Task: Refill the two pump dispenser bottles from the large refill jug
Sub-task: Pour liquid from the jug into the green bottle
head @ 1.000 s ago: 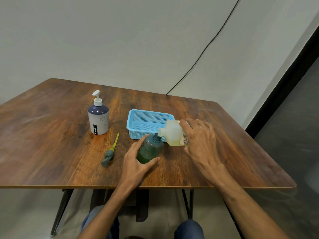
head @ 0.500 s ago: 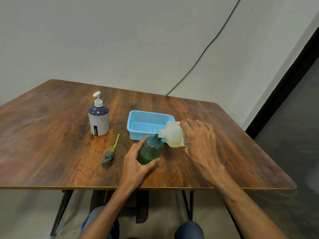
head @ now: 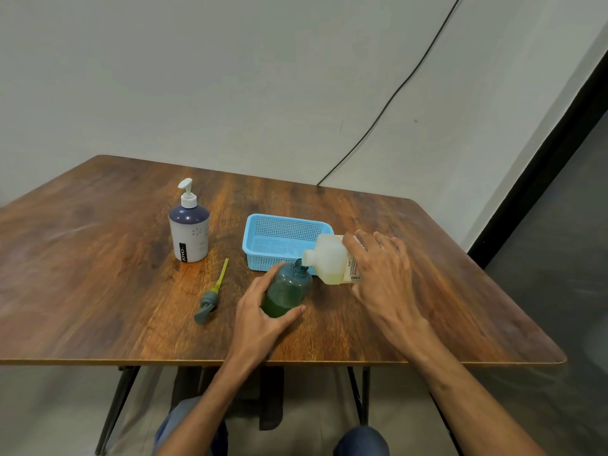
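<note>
Brown wood-grain table (head: 98, 291), plain grey wall behind, black cable (head: 388, 103) running down the wall to the table's far edge.

Left hand (head: 260, 317) wrapped around lower body of a translucent dark-green round plastic dispenser bottle (head: 288, 289), thumb on the near right side, fingers (head: 268, 278) curled round the left. Bottle standing upright on the table near the front edge, pump off, neck open, green liquid in the lower part.

Right hand (head: 383, 274) clamped over the top of a cloudy white plastic refill jug (head: 329, 258) with a printed label; jug tipped on its side, spout pointing left and meeting the green bottle's open neck. Yellowish liquid pooled along the jug's low side. Stream itself too small to make out.

Removed grey pump head with yellow-green dip tube (head: 212, 291) lying flat on the table, left of the green bottle, tube pointing away.

White pump bottle with dark navy shoulder and white pump (head: 189, 230) upright further left and back, pump fitted, well apart from both hands.

Light-blue perforated plastic basket (head: 279, 240) just behind the green bottle, jug overlapping its right front corner in view; contact not clear.

Knees in blue fabric below the table edge.
</note>
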Tool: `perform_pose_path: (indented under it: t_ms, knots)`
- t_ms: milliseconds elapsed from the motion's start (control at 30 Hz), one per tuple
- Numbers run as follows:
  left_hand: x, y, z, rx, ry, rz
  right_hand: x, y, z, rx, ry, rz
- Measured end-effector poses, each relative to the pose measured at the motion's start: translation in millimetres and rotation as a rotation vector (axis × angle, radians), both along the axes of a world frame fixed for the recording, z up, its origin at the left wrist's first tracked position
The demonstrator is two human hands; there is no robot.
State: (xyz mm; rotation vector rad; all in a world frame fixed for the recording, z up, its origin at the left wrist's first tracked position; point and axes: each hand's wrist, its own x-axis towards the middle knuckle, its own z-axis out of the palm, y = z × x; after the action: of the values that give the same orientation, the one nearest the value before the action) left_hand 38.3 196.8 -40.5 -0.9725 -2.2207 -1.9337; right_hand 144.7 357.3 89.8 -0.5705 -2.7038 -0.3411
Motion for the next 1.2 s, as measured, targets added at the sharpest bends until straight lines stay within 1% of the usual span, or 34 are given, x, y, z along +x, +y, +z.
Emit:
perform_pose_path:
  t_ms: [667, 900, 1200]
  knots:
    - [6.3, 6.5, 1.9, 0.006, 0.004, -0.006, 5.5, 9.5, 2.4, 0.026, 0.005, 0.015]
    - [7.1, 7.9, 2.7, 0.009, 0.001, -0.005, 6.0, 12.6, -4.0, 0.032, 0.062, 0.018]
    - [8.0, 7.7, 3.9, 0.018, -0.006, -0.017, 5.9, 15.3, -18.0, -0.088, 0.153, 0.055]
